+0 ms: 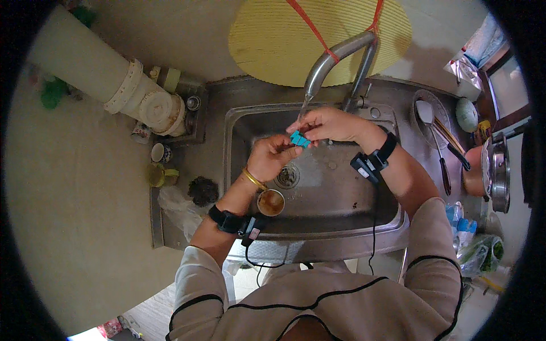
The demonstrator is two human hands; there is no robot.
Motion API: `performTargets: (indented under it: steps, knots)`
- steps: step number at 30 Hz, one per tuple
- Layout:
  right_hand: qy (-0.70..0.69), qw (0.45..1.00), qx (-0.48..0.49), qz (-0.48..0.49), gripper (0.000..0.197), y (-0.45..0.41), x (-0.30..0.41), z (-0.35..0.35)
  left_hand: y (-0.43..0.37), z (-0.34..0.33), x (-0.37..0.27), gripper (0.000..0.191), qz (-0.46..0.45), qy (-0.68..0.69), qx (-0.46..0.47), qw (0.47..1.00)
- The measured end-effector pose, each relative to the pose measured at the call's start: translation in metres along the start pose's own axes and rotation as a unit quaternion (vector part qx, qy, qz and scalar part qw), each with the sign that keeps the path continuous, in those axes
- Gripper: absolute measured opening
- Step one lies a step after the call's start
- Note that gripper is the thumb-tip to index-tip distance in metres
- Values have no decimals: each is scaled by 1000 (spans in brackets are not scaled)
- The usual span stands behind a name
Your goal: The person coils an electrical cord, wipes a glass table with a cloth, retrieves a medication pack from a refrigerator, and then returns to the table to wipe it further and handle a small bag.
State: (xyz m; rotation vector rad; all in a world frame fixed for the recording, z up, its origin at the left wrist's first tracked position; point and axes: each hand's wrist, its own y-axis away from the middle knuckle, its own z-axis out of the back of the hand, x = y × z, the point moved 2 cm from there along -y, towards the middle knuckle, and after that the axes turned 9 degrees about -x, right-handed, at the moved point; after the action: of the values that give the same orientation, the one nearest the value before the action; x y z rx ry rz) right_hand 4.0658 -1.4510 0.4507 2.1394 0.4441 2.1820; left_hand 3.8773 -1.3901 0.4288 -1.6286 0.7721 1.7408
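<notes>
A small turquoise object [300, 139], too small to name surely, is pinched between my hands over the stainless steel sink [341, 213]. My left hand [271, 157] grips it from the lower left with thumb and fingers. From the upper right, my right hand [330, 123] holds its other side, with some fingertips hidden. Just above, a thin stream of water [304, 106] runs from the metal faucet [324, 68] onto my fingers. Below my left wrist, a cup [271, 203] with brown residue inside stands in the basin. The drain strainer [287, 176] lies beneath my hands.
A yellow ribbed round board [273, 42] leans behind the faucet, which red cord ties. To the right, a spatula [426, 115] rests in a strainer bowl [416, 100]. At left are a patterned cup [161, 152], a dark scouring pad [203, 191] and a plastic bag [179, 209].
</notes>
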Motion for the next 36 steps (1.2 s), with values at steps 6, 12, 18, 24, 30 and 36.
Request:
performTargets:
  steps: [6,12,18,24,30,36]
  knots:
    - [239,967,-13,88,18,0,33,-12,-4,3,8,13,68,41,17,997]
    - [194,976,-78,63,16,-6,21,-13,-12,9,10,16,62,-3,39,997]
    - [138,967,-193,95,9,-1,12,-23,-21,23,10,26,41,-90,-3,995]
    - [151,965,-189,102,9,-5,-2,-23,-18,11,7,27,-39,-162,-103,981]
    - [73,961,-222,147,8,0,1,-24,-18,11,-21,26,-19,-261,-57,963]
    - [-42,952,-290,84,20,14,1,-44,-17,16,12,24,-6,-82,-26,996]
